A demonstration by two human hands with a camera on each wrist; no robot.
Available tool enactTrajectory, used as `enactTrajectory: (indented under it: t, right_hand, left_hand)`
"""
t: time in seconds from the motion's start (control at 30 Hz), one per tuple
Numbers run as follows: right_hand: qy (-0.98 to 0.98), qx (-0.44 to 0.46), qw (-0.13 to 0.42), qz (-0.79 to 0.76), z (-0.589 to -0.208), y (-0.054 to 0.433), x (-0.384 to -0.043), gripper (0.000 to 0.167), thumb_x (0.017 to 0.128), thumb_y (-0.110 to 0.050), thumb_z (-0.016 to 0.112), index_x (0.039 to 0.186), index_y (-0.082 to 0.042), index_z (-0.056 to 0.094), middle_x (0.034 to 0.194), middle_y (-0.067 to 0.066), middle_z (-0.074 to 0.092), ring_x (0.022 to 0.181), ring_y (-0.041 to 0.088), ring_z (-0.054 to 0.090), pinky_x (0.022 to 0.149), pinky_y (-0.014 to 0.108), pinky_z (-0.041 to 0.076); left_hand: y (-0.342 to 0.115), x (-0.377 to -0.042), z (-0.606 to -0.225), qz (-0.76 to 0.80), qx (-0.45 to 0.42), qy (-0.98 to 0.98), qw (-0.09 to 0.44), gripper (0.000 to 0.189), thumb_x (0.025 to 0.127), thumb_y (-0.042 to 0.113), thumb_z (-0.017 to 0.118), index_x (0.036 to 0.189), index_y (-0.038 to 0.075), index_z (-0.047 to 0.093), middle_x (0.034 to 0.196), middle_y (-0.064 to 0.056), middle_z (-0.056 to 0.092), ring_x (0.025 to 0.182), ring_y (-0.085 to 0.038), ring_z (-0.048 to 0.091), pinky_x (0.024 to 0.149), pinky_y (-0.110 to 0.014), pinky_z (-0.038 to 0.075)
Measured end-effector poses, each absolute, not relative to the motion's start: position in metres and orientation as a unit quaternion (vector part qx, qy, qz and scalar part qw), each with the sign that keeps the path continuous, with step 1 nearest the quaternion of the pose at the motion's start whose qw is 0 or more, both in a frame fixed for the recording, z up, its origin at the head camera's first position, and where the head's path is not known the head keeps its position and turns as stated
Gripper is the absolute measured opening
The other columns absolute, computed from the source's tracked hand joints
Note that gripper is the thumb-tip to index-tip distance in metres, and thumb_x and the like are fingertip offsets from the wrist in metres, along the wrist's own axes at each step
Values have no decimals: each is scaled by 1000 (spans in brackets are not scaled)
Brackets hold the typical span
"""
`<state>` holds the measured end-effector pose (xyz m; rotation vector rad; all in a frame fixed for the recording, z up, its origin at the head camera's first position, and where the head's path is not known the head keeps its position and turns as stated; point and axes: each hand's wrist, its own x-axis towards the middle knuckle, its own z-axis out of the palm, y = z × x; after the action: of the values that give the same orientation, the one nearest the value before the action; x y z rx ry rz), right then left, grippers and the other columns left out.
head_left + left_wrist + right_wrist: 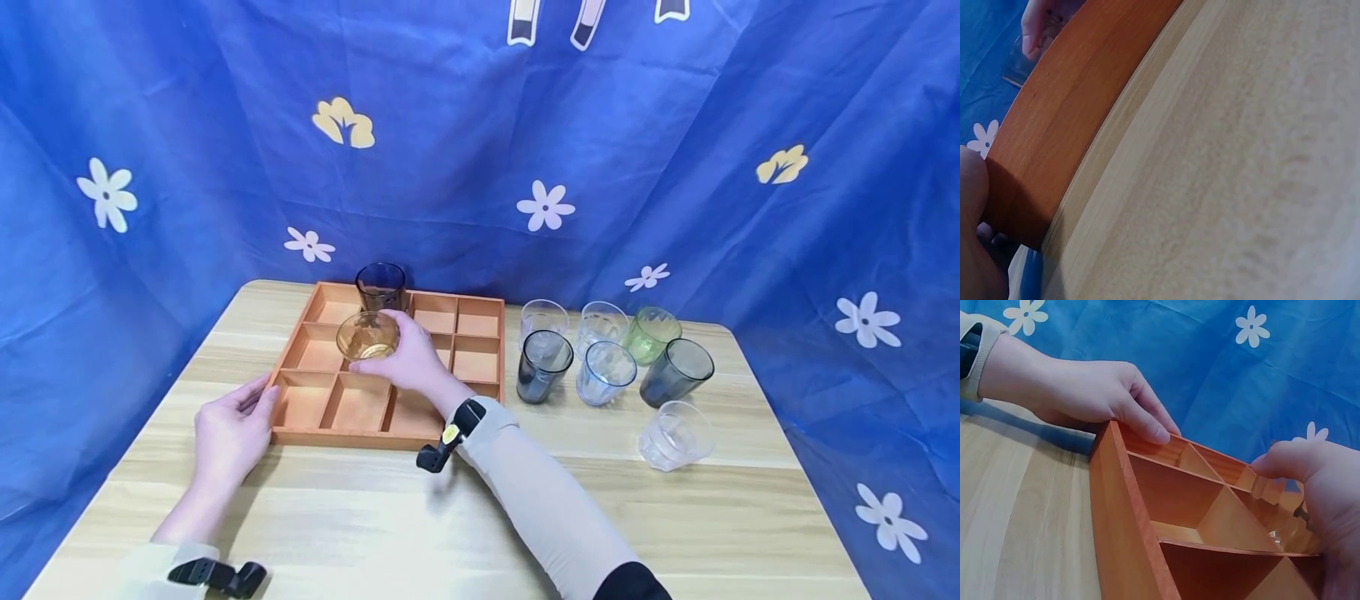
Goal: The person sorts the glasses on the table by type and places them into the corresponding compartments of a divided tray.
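Observation:
My right hand (408, 354) grips an amber glass (363, 335) by its sides, thumb and fingers around it, over the middle row of an orange-brown wooden divided tray (352, 438). Whether the glass touches the tray floor, I cannot tell. At the tray's front left, my left hand (232, 425) pinches the side wall; in the right wrist view its thumb (1147, 428) lies over the rim. A dark glass (381, 292) stands in a back-row compartment, just behind the amber one. The left wrist view shows the tray's outer wall (1079, 106) up close.
Right of the tray stand several glasses: dark grey ones (542, 375), clear ones, a light blue one (602, 379) and a green one (652, 337). A clear glass (675, 437) sits nearer, apart from them. Blue flowered cloth (450, 167) hangs behind the wooden table (360, 533).

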<state>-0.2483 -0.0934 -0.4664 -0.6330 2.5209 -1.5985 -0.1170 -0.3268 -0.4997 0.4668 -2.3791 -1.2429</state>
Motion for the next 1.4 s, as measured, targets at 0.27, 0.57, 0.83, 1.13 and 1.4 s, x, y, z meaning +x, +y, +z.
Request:
enactTrajectory:
  t: [0.27,0.57,0.83,1.13,1.4]
  right_hand:
    - [831,-200,3,-520,-468,-92,-243,101,65,-36,105,149,-9,55,138,3,65,122,14,59,102,23,50]
    - [818,-186,7,-544,-467,-90,-241,99,65,-28,106,148,-8,57,142,3,64,122,22,65,100,21,52]
    - [801,-196,24,-565,-469,-86,-243,96,67,-21,104,149,-8,56,143,2,63,127,21,63,106,23,50]
    - [773,-223,32,-593,-461,-67,-242,97,70,-18,103,150,0,51,146,13,60,133,18,59,113,27,46]
    - [765,-249,44,-592,-439,-40,-239,92,77,-17,98,152,0,49,151,19,57,138,34,55,115,26,43]
  left_hand:
    - [-327,-117,-501,-448,166,-853,209,34,103,17,70,131,-3,72,122,-25,70,89,21,57,73,-1,48]
    - [-326,-115,-500,-446,166,-854,210,34,104,17,70,131,-4,72,122,-25,70,88,22,55,73,-2,48]
    - [-326,-116,-500,-450,164,-852,212,35,104,17,69,131,-4,72,122,-25,70,87,23,55,73,-2,49]
    - [-324,-115,-500,-444,162,-854,217,35,103,17,69,130,-5,72,121,-25,70,86,24,54,73,-2,48]
    - [-325,-117,-501,-448,168,-853,208,36,104,18,68,132,-6,71,121,-26,69,85,25,54,72,-2,48]
